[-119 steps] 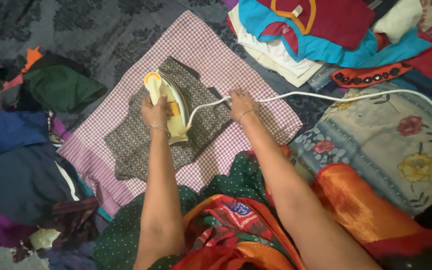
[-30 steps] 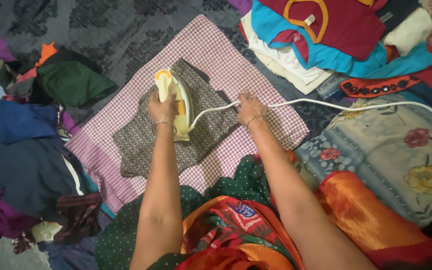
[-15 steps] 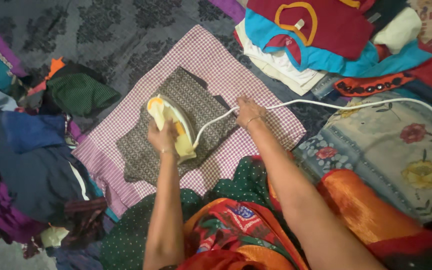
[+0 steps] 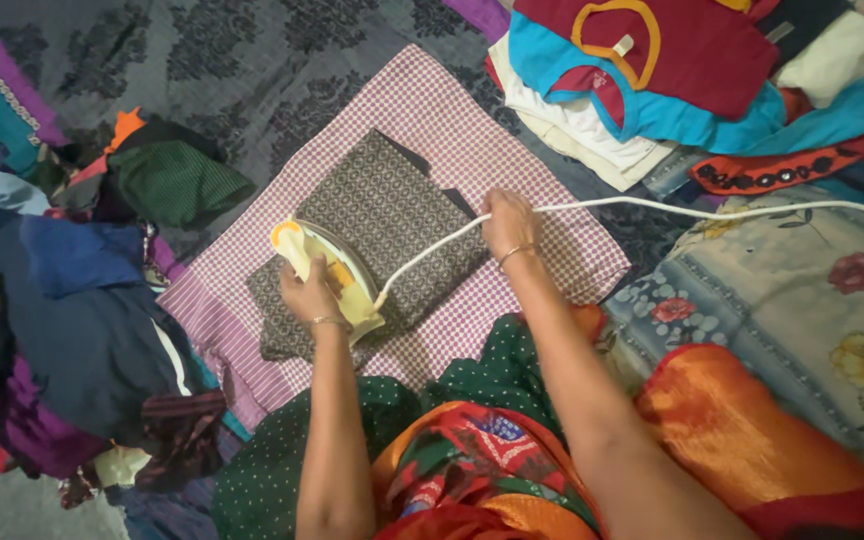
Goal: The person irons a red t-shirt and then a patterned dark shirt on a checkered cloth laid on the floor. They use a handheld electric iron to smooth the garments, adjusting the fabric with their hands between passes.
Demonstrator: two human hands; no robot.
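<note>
Head view: the left hand [image 4: 309, 293] is wrapped around the handle of a pale yellow iron [image 4: 327, 275], fingers curled tight about it. The iron has a cream body with an orange round dial at its nose, which points toward 10 o'clock, and a yellow-orange patch on its side. It sits flat on the lower left part of a folded brown patterned cloth [image 4: 382, 225], a dark piece covered with a small pale repeating motif, its edges squared off and a darker layer peeking out at the 1 o'clock corner. That cloth lies on a pink-and-white checked cloth [image 4: 452, 130] spread on the dark patterned floor covering [image 4: 212, 60].

A white cord [image 4: 652, 205] runs from the iron's heel toward 2 o'clock and on to the right edge. The right hand [image 4: 508, 220] rests at the right corner of the brown cloth, fingers bent down and pressed together over the cord where it passes; whether it grips the cord I cannot tell.

At 1 o'clock from the iron lies a stack of folded clothes [image 4: 652, 80] in maroon, blue and cream. At 9 o'clock sits a heap of dark clothes [image 4: 82, 310]. At 3 o'clock lies a blue floral fabric [image 4: 802, 300].
</note>
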